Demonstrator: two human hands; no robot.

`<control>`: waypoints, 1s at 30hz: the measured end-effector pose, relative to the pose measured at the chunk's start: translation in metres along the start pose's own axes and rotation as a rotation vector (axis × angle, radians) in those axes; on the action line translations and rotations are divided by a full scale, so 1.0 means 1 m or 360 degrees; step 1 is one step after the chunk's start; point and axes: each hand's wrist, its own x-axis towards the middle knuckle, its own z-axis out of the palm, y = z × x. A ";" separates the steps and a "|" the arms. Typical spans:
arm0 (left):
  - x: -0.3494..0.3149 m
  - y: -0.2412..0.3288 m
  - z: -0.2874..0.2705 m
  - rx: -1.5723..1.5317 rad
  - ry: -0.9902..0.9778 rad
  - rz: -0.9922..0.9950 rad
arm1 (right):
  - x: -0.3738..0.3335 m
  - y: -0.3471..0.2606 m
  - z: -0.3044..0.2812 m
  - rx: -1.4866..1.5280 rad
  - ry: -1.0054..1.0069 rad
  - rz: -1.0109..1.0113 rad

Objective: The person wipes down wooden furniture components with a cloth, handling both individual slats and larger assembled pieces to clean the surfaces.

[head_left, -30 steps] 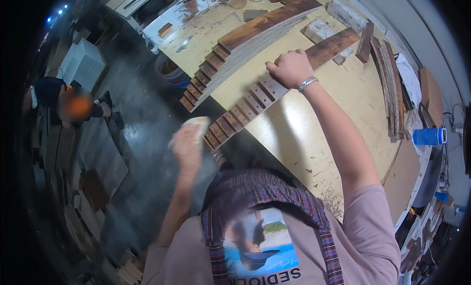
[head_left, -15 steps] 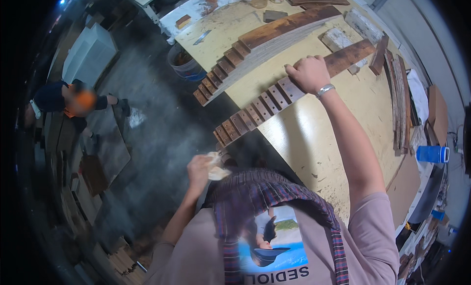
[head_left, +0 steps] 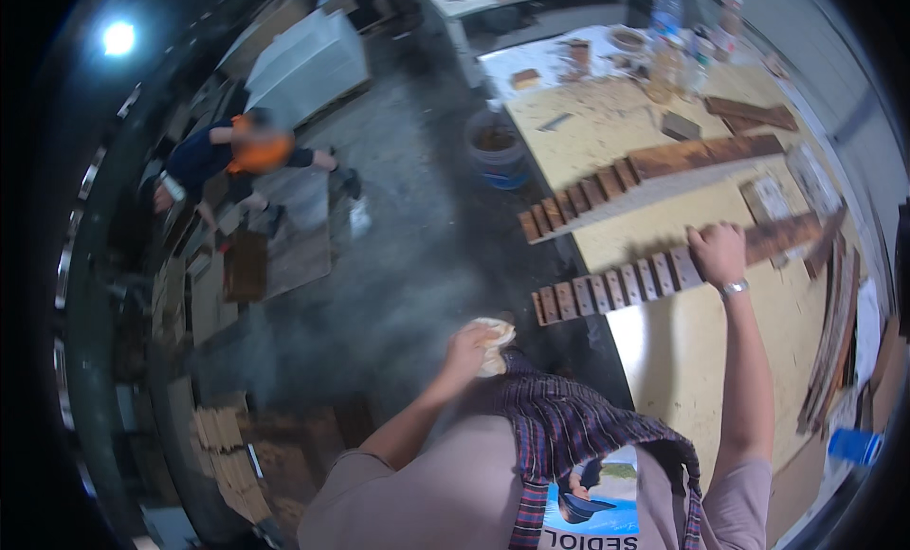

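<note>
My right hand point(head_left: 718, 253) is closed round the middle of a long brown wooden board point(head_left: 616, 289). This board has a row of slats with small holes at its near left end, which juts past the table's edge. My left hand point(head_left: 464, 351) grips a crumpled cream cloth point(head_left: 497, 345) in front of my body, apart from the board. Beyond it lies a second slatted board point(head_left: 701, 157), darker and smooth at its far end. Pale blocks point(head_left: 766, 201) sit under or beside the far end of the board I hold; which, I cannot tell.
The yellowish table point(head_left: 654, 360) carries bottles point(head_left: 666, 67), a small sponge-like block point(head_left: 524, 79) and wood strips point(head_left: 829, 342). A bucket point(head_left: 496, 152) stands on the floor by its left edge. Further left, a co-worker point(head_left: 256, 152) bends over boards. A blue container point(head_left: 853, 446) is at far right.
The view has swung left, so the table sits further right in the picture. My left hand with the cloth is now further from the board's slatted end. My right hand still holds the board.
</note>
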 end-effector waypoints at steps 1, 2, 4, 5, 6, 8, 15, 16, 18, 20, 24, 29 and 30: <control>0.006 -0.001 -0.001 -0.0005 0.0065 0.0044 | 0.001 -0.009 -0.008 0.0023 -0.0014 0.0028; 0.012 -0.005 0.001 -0.0083 0.0176 0.0094 | 0.002 -0.010 -0.008 -0.0001 -0.0051 0.0043; 0.020 0.002 0.003 -0.0228 0.0223 0.0049 | 0.005 -0.005 -0.001 0.0027 -0.0055 0.0018; 0.021 0.004 0.003 -0.0296 0.0250 0.0038 | 0.007 -0.005 -0.003 0.0041 -0.0104 0.0006; 0.022 0.000 0.006 -0.0368 0.0280 0.0039 | 0.014 -0.009 -0.008 0.0376 -0.0189 0.0162; 0.021 -0.007 0.011 -0.0442 0.0218 -0.0048 | 0.025 -0.004 -0.016 0.0824 -0.0150 0.0164; 0.077 0.026 -0.011 -0.0411 0.0219 0.0110 | 0.139 0.028 0.026 0.0766 0.0280 -0.0185; 0.091 0.038 -0.014 -0.0470 0.0166 0.0184 | 0.152 0.056 0.046 0.0664 0.0380 -0.0171; 0.098 0.046 -0.013 -0.0483 0.0133 0.0247 | 0.176 0.011 0.040 0.0278 0.0141 -0.0226; 0.116 0.064 -0.019 -0.0512 0.0034 0.0328 | 0.193 0.006 0.055 0.0261 0.0121 -0.0139; 0.163 0.104 -0.029 -0.0260 0.0037 0.0571 | 0.197 -0.048 0.036 -0.0001 -0.0333 -0.0025; 0.254 0.198 0.013 -0.0399 -0.0027 0.1021 | 0.186 -0.049 0.016 -0.0055 -0.0539 0.0084; 0.260 0.212 0.030 -0.0363 -0.0131 0.1073 | 0.186 -0.045 0.021 -0.0091 -0.0502 0.0035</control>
